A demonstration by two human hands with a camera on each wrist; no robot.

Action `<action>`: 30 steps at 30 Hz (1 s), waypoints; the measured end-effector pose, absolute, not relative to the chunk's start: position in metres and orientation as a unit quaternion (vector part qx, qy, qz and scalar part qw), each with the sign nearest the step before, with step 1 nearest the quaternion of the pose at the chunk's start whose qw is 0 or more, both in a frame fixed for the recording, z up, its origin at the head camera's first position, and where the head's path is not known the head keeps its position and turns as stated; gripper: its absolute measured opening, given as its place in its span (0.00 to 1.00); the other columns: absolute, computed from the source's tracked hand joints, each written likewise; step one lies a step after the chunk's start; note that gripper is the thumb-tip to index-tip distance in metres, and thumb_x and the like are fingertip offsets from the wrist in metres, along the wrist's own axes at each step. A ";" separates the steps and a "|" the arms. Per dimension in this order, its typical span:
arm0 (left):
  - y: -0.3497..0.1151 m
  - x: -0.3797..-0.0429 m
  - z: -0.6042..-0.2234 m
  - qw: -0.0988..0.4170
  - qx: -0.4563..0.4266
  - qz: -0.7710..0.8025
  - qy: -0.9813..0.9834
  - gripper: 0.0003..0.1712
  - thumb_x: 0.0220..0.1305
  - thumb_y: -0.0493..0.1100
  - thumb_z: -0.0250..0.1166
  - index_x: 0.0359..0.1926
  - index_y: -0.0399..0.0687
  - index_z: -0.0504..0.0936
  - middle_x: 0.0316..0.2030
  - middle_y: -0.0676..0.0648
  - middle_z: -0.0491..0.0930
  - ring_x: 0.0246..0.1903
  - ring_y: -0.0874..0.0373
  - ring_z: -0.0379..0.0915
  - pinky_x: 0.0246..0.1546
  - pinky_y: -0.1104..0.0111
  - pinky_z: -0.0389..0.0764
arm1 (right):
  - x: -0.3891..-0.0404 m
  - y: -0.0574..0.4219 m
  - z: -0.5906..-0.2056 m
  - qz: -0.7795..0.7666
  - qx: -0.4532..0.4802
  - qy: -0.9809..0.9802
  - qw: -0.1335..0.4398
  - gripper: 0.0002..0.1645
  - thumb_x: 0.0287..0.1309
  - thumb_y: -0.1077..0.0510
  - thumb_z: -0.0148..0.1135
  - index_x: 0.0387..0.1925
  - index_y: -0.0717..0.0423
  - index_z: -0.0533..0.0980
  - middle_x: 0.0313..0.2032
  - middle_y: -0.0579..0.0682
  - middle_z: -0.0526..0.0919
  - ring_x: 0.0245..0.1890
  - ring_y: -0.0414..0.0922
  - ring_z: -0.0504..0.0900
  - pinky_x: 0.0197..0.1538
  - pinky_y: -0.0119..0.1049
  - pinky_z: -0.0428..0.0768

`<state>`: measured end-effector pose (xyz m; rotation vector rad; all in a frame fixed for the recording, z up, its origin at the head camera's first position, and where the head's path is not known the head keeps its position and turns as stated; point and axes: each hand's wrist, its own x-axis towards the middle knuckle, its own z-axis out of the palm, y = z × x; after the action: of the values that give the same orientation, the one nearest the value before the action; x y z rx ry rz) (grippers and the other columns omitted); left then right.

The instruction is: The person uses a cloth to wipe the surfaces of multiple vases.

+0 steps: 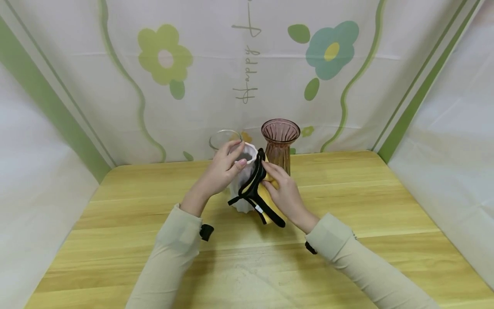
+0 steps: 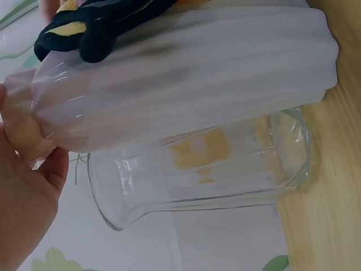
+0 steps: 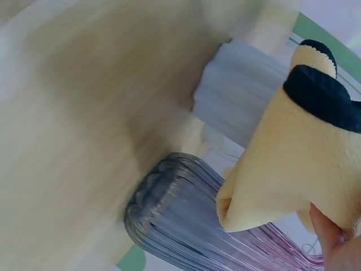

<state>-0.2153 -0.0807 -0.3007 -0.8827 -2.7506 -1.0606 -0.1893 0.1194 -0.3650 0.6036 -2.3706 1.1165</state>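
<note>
A white fluted vase (image 1: pixel 238 191) stands on the table in front of me, its wavy rim facing up. My left hand (image 1: pixel 221 171) grips it at the neck, thumb on the near side and fingers over the rim. In my right hand (image 1: pixel 287 195) is a yellow cloth with black edging (image 1: pixel 267 195), pinched between thumb and fingers. The cloth lies against the right side of the vase in the head view. Folded, it hangs beside the vase in the right wrist view, a small white label showing on its black edging in the head view.
Behind the white vase, to the left, stands a clear glass vase (image 2: pixel 203 164), mostly hidden in the head view. A pink ribbed glass vase (image 1: pixel 281 146) stands behind the cloth on the right. The wooden table (image 1: pixel 347 206) ends at a patterned curtain (image 1: pixel 212 64).
</note>
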 end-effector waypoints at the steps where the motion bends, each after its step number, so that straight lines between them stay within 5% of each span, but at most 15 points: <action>1: -0.081 -0.216 -0.302 0.034 -0.286 -0.343 -0.894 0.36 0.74 0.58 0.43 0.73 0.41 0.52 0.73 0.40 0.49 0.70 0.42 0.49 0.67 0.45 0.61 | -0.189 0.120 -0.367 0.405 0.217 -0.860 0.223 0.31 0.55 0.67 0.64 0.62 0.62 0.71 0.57 0.61 0.77 0.56 0.57 0.78 0.56 0.47 0.79; 5: -0.080 -0.218 -0.304 0.043 -0.279 -0.337 -0.898 0.36 0.73 0.56 0.45 0.73 0.41 0.52 0.73 0.40 0.50 0.64 0.43 0.59 0.64 0.48 0.68 | -0.189 0.121 -0.379 0.399 0.209 -0.868 0.210 0.31 0.56 0.66 0.65 0.62 0.62 0.70 0.57 0.61 0.76 0.56 0.57 0.78 0.55 0.47 0.80; 12: -0.074 -0.219 -0.304 0.076 -0.250 -0.300 -0.917 0.37 0.69 0.57 0.52 0.72 0.45 0.57 0.73 0.40 0.51 0.70 0.41 0.51 0.67 0.44 0.62 | -0.188 0.126 -0.402 0.373 0.184 -0.896 0.153 0.30 0.59 0.63 0.62 0.64 0.57 0.69 0.59 0.60 0.75 0.56 0.56 0.78 0.56 0.46 0.79; 20: -0.071 -0.219 -0.306 0.104 -0.239 -0.274 -0.926 0.37 0.68 0.58 0.55 0.71 0.45 0.60 0.69 0.35 0.55 0.67 0.40 0.56 0.64 0.46 0.67 | -0.190 0.127 -0.413 0.357 0.183 -0.907 0.130 0.29 0.60 0.64 0.62 0.64 0.59 0.70 0.58 0.61 0.75 0.56 0.56 0.78 0.56 0.48 0.79; 30: -0.072 -0.220 -0.306 0.106 -0.245 -0.288 -0.920 0.36 0.67 0.53 0.57 0.70 0.42 0.61 0.67 0.34 0.59 0.65 0.40 0.59 0.63 0.48 0.70 | -0.194 0.125 -0.397 0.385 0.197 -0.883 0.181 0.30 0.57 0.65 0.63 0.63 0.59 0.70 0.58 0.60 0.76 0.57 0.56 0.78 0.57 0.47 0.79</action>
<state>-0.2196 -0.0717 -0.3057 -0.7220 -2.7086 -0.8482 -0.1941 0.1251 -0.3965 0.5567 -2.4946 1.0872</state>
